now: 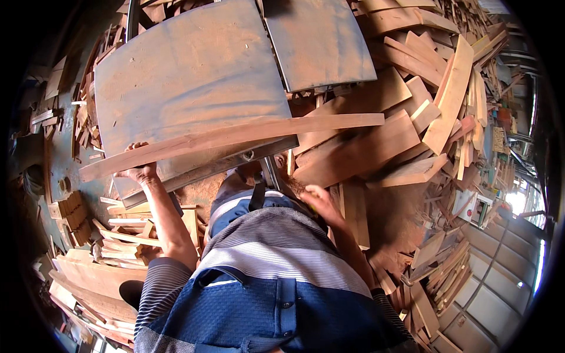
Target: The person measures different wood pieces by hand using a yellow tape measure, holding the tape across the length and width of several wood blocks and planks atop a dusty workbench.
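Board [235,136] is spanning the near edge of the table [194,70] and overhanging rightward. Left hand [143,172] is clasping it near the left end, apparently steadying it; right hand [319,200] is sitting clear of it, finger closure unclear.

Left grip [141,173] curled, right grip [318,200] beside torso [268,250]

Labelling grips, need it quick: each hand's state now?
Left hand: closed, holding the curved plank.
Right hand: nothing visibly held; open or closed can't be told.
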Demonstrator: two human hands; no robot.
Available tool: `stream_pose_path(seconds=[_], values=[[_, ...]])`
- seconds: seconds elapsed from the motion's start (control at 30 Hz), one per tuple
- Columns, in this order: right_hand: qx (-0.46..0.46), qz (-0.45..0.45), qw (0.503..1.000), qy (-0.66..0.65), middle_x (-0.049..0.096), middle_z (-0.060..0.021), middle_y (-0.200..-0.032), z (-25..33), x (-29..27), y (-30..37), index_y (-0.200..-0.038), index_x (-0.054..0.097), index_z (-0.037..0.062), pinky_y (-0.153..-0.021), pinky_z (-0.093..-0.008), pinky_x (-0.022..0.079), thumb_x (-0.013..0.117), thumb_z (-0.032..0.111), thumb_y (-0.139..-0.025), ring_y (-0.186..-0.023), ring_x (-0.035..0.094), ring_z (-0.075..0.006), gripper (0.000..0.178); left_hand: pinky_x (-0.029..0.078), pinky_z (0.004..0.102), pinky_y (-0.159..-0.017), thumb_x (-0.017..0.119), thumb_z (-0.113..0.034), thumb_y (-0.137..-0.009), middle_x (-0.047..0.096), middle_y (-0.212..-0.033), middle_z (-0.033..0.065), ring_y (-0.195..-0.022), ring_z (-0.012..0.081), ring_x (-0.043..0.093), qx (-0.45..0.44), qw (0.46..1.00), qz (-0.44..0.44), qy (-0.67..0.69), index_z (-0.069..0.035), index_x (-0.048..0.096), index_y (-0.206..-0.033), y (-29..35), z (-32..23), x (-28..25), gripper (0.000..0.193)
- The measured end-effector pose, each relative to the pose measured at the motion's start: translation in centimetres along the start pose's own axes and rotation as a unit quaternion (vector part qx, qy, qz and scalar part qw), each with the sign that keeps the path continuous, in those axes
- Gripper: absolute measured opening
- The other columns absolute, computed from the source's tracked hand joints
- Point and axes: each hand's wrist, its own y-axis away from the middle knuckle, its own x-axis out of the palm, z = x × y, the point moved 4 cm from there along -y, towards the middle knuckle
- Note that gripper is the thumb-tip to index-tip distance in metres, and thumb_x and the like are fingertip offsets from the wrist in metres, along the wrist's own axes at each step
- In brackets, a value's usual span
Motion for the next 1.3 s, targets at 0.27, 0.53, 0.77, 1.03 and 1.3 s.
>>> stream_pose_path(seconds=[0.27,0.53,0.77,1.03,1.3], values=[[-0.126,-0.194,0.925,-0.301,0.068,-0.0056,-0.088,6.7,-8.9,-10.6,-0.110,0.065,0.0050,-0.057,-0.0323,0.058,0.073,0.034,-0.096,-0.072,0.068,-0.0145,0.033,0.047,0.0474,-0.083,0.017,-0.109,-0.061,0.053,-0.082,0.0109,-0.080,0.0282,0.050,-0.002,1.000,0.005,0.022,-0.003,0.057,-0.083,0.1,-0.4,-0.2,0.115],[-0.007,-0.179,0.980,-0.089,0.062,-0.0036,-0.068,12.6,-10.6,-17.3,-0.094,0.063,0.0016,-0.047,-0.0284,0.045,0.071,0.039,-0.093,-0.054,0.057,-0.0123,0.039,0.048,0.0478,-0.081,0.013,-0.109,-0.061,0.055,-0.082,0.0103,-0.078,0.0275,0.050,0.008,0.999,-0.038,-0.023,-0.004,0.057,-0.083,0.2,-0.4,-0.5,0.116],[-0.030,-0.191,0.977,-0.089,0.064,-0.0072,-0.090,6.9,-7.4,-11.5,-0.117,0.068,0.0029,-0.066,-0.0309,0.060,0.071,0.030,-0.095,-0.079,0.065,-0.0155,0.036,0.047,0.0477,-0.078,0.012,-0.110,-0.060,0.053,-0.080,0.0090,-0.076,0.0274,0.049,0.005,0.999,-0.047,-0.004,-0.003,0.057,-0.081,0.4,-0.5,-1.0,0.117],[-0.152,-0.314,0.937,0.006,0.064,-0.0170,-0.108,-2.4,-3.3,-5.6,-0.123,0.064,0.0052,-0.084,-0.0413,0.050,0.075,0.027,-0.089,-0.095,0.060,-0.0271,0.042,0.047,0.0480,-0.076,0.012,-0.110,-0.061,0.052,-0.078,0.0089,-0.076,0.0286,0.050,-0.007,0.998,-0.061,-0.002,0.000,0.057,-0.082,-1.0,-0.6,-3.3,0.121],[-0.185,-0.376,0.908,-0.004,0.062,-0.0100,-0.080,-0.3,-2.9,-4.5,-0.111,0.064,0.0038,-0.059,-0.0359,0.047,0.075,0.016,-0.086,-0.066,0.057,-0.0209,0.030,0.049,0.0488,-0.079,0.010,-0.113,-0.055,0.056,-0.079,0.0140,-0.080,0.0310,0.053,-0.033,0.998,-0.056,-0.018,0.003,0.057,-0.081,-1.9,-0.8,-3.9,0.128]])
